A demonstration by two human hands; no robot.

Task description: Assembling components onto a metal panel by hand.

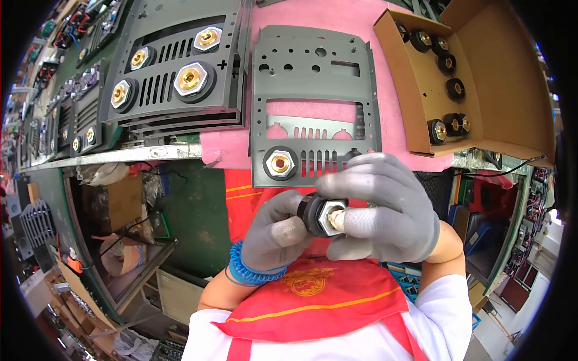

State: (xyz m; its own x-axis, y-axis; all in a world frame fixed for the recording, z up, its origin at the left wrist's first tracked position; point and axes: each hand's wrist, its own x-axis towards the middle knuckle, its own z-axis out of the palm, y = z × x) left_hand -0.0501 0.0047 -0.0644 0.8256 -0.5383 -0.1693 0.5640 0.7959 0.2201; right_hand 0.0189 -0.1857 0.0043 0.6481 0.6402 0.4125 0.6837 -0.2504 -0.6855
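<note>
Both my hands wear grey work gloves and meet in front of my red apron (337,289). My left hand (274,231) is closed round the black body of a round panel socket (310,212) with a silver hex nut. From the other side, my right hand (391,207) has its fingers and thumb on the nut and brass centre. Just beyond them lies a grey sheet-metal panel (313,84) with slots and round holes. One like socket (280,163) sits in its near left corner; my right fingers partly cover the near right corner.
At the left is a stack of grey panels (232,66) fitted with several such sockets. An open cardboard box (506,78) holding several loose black sockets (456,88) stands at the right. A pink mat (391,102) lies beneath the panel.
</note>
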